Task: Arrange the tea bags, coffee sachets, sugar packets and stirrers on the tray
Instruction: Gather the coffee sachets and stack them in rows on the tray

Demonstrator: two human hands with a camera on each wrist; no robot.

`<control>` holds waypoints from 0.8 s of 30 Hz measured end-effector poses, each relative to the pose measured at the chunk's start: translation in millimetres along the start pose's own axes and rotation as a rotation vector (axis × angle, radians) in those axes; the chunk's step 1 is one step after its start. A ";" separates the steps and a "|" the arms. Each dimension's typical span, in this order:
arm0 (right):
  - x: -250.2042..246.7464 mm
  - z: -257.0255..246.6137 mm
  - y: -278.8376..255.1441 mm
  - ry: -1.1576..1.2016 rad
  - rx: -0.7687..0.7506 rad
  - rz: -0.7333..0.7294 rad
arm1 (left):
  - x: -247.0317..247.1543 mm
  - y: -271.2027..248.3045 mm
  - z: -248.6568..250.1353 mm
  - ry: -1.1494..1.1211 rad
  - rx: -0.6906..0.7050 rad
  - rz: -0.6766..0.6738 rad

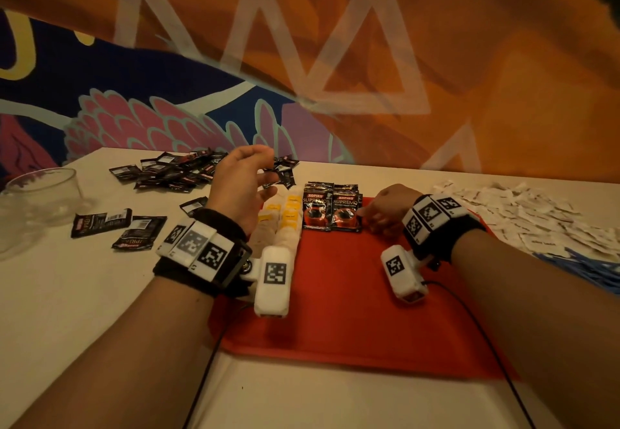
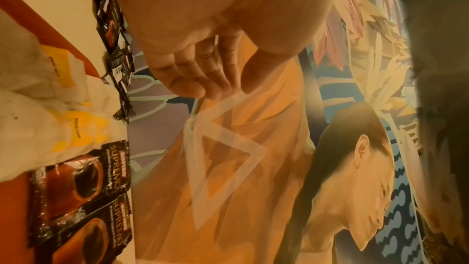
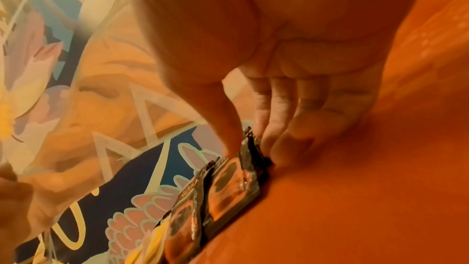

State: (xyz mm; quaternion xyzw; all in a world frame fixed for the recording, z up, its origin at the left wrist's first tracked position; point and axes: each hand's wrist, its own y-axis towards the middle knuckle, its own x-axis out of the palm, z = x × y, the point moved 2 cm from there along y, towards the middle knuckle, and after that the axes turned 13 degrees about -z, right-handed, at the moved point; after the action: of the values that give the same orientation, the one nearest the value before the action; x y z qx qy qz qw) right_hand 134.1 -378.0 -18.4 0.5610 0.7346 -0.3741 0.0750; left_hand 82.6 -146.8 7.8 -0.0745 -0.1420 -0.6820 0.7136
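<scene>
Tray: the red tray (image 1: 352,311) lies nearest me on the white table (image 1: 84,311), its long side running left to right.
Right hand: my right hand (image 1: 385,210) rests low on the tray, thumb and fingers pinching the right edge of the coffee sachets (image 1: 332,210).
Coffee sachets: two stacks stand side by side at the tray's far edge, long axes pointing away from me, printed cups nearest me.
Right wrist view: only here does my thumb (image 3: 228,131) show on top of the stack with fingers at its edge.
Tea bags: pale tea bags (image 1: 285,220) with yellow tags lie in rows just left of the sachets.
Left hand: my left hand (image 1: 241,187) hovers above them, fingers relaxed, holding nothing.
Far left: loose black sachets (image 1: 167,170) lie scattered beyond a glass bowl (image 1: 40,200).
Far right: white sugar packets (image 1: 523,214) are heaped beside blue stirrers (image 1: 583,267).
</scene>
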 end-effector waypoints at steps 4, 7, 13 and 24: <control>-4.8 -9.3 -9.8 -0.139 -0.082 0.091 | -2.2 -6.9 19.2 0.001 0.023 -0.011; -1.3 -21.2 -18.4 -0.153 -0.172 0.129 | -17.6 -11.5 40.6 0.105 0.018 -0.042; 31.2 -56.7 -31.8 -0.191 -0.304 0.057 | -98.6 -16.9 75.2 0.740 -0.074 0.057; 76.1 -96.3 -38.1 -0.423 -0.436 -0.099 | -176.6 -1.5 35.3 1.996 -0.683 -0.382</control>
State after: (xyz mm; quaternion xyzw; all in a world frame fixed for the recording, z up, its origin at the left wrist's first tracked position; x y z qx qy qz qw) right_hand 103.1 -261.9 27.3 0.4051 0.7921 -0.3193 0.3265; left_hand 72.4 31.8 -12.7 0.3448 0.6945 -0.5386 0.3298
